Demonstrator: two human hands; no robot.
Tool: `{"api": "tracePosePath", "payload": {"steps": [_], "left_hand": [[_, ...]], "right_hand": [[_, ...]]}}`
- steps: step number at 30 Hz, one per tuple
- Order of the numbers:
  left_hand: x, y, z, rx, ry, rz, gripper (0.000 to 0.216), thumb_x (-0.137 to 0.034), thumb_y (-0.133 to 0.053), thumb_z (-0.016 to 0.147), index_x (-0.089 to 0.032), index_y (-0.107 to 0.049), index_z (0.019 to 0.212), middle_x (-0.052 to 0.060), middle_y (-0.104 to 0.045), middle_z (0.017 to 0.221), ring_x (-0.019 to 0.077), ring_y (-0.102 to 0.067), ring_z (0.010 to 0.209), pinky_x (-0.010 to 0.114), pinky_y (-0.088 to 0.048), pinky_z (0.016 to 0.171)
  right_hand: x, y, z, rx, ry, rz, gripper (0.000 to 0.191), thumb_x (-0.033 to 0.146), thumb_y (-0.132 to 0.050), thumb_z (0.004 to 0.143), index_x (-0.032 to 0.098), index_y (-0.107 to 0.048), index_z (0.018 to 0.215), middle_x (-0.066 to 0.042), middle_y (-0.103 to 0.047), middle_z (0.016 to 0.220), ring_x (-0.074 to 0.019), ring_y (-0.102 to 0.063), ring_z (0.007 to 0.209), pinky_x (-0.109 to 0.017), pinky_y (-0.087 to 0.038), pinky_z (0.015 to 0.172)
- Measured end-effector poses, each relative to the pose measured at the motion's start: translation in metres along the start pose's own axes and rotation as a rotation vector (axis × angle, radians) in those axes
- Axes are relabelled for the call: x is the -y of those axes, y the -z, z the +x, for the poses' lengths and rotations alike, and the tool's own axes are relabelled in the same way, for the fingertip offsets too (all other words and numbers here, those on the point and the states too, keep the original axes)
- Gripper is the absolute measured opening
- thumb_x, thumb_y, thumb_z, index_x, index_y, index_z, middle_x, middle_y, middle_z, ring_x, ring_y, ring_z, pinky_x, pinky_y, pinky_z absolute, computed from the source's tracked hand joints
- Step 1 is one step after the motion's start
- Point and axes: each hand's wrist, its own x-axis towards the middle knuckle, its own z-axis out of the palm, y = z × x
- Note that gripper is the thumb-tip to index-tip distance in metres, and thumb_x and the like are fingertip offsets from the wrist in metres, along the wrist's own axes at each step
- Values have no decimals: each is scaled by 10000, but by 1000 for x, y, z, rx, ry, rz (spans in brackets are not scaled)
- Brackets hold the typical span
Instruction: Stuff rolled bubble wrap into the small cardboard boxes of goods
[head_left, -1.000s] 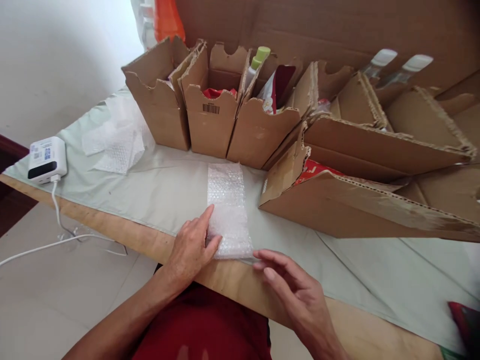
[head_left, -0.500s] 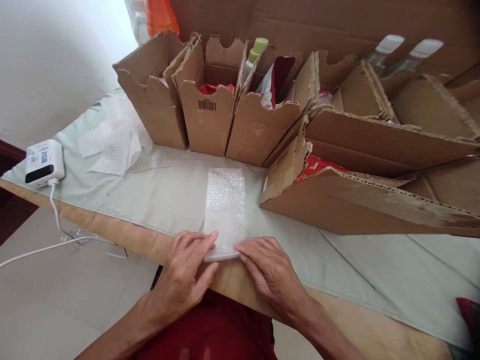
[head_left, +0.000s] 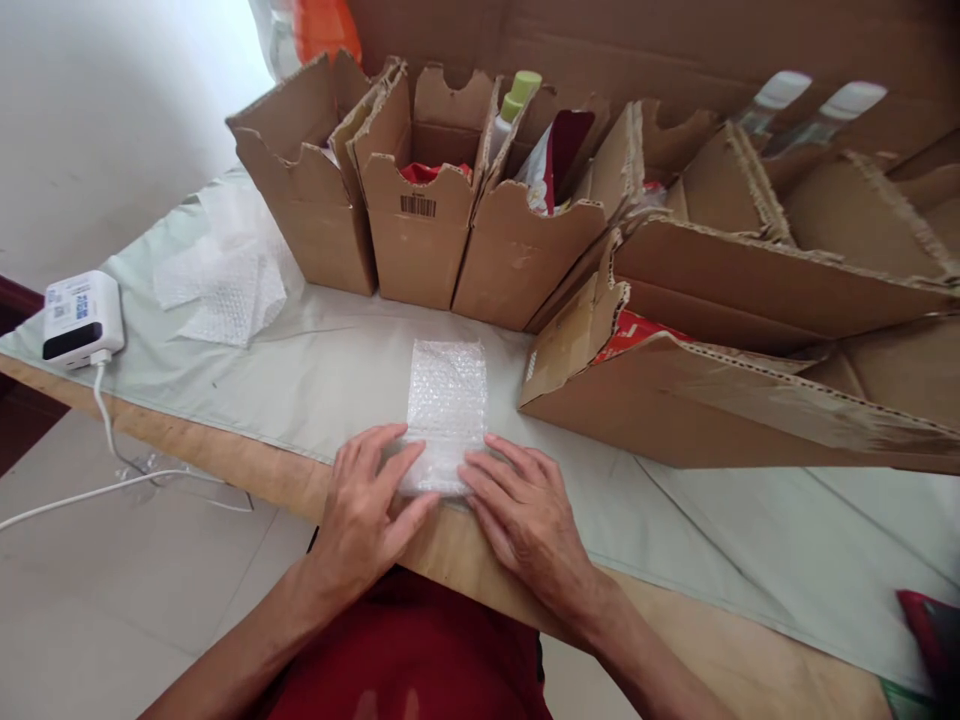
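A strip of clear bubble wrap (head_left: 448,385) lies on the cloth, its near end folded over into a thicker layer by the table's front edge. My left hand (head_left: 367,495) rests at the left side of that fold, fingers spread on it and the thumb at the near edge. From the right, my right hand (head_left: 525,500) lies over the other side with its fingers apart and lightly bent. Both hands touch the wrap. Whether anything is inside the fold cannot be made out.
Cardboard boxes (head_left: 420,250) stand in a row at the back, holding packets and bottles. A long low carton (head_left: 675,420) is at the right. Loose bubble wrap (head_left: 232,290) lies at the left, near a white device (head_left: 82,315) with a cable.
The folded end has moved slightly away from the table's edge, leaving less flat strip beyond it. Both hands have moved forward, with their fingers spread further over the wrap.
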Motion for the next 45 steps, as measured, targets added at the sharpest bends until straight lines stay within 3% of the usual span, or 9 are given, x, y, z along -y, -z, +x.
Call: {"api": "tracePosePath", "payload": {"steps": [4, 9, 14, 19, 25, 29, 34, 42, 45], "left_hand": [[-2, 9, -7, 86, -51, -158, 331, -125, -595, 956, -176, -570, 1282, 96, -706, 1128, 266, -589, 1169, 457, -450, 1043], [6, -2, 14, 74, 37, -110, 322, -158, -575, 970, -142, -566, 1292, 82, -718, 998, 239, -629, 948, 407, -504, 879], [12, -9, 30, 29, 13, 33, 301, -188, -566, 977, -138, -585, 1273, 125, -701, 1106, 284, -625, 1037, 448, -506, 902], [4, 4, 15, 54, -68, -87, 377, -186, -601, 959, -156, -541, 1329, 150, -651, 1271, 302, -547, 1251, 493, -453, 1065], [12, -6, 27, 69, 23, -108, 334, -173, -541, 987, -152, -551, 1319, 110, -714, 1063, 257, -633, 1010, 448, -533, 910], [23, -14, 45, -33, 26, 26, 316, -253, -579, 984, -133, -606, 1275, 163, -685, 1175, 306, -622, 1108, 511, -522, 967], [6, 3, 27, -169, 269, -143, 296, -289, -595, 968, -179, -639, 1239, 120, -674, 1174, 238, -661, 1088, 355, -587, 855], [-27, -8, -4, 93, 679, -625, 408, -479, -654, 882, -183, -681, 1162, 105, -754, 1112, 259, -732, 1031, 370, -616, 901], [-33, -16, 2, 200, 692, -787, 474, -525, -618, 919, -191, -646, 1255, 106, -759, 1163, 266, -730, 1107, 351, -619, 918]], "right_hand": [[-2, 9, 2, 58, -85, 178, 221, 144, -569, 978, 223, -655, 1166, -42, -777, 1057, -252, -659, 1139, -423, -482, 952], [1, 12, 0, -68, -100, 14, 240, 200, -568, 983, 202, -625, 1216, -120, -715, 1217, -287, -628, 1184, -458, -476, 957], [2, 0, 9, 53, 5, -89, 302, 193, -602, 951, 179, -613, 1252, -123, -721, 1228, -336, -600, 1232, -525, -422, 1021], [-8, 0, 17, 37, -84, 107, 259, 191, -562, 989, 192, -612, 1243, -83, -761, 1100, -273, -654, 1108, -461, -472, 967], [-6, 5, 16, -46, -104, 19, 272, 264, -538, 1010, 183, -602, 1261, -136, -696, 1266, -288, -618, 1171, -452, -476, 959], [-5, -4, 28, 55, 6, -150, 330, 193, -591, 947, 169, -614, 1276, -162, -661, 1334, -340, -561, 1260, -511, -419, 1016], [-20, -14, 50, 62, -60, -57, 255, 134, -514, 975, 211, -677, 1155, -102, -749, 1154, -280, -642, 1100, -463, -430, 960], [18, 12, 26, 11, -513, 585, 218, 192, -589, 933, 239, -670, 1129, -29, -734, 1051, -201, -643, 994, -337, -482, 905], [27, 25, 11, 50, -614, 704, 177, 211, -595, 921, 237, -680, 1074, -19, -718, 1004, -197, -643, 979, -330, -500, 896]]}}
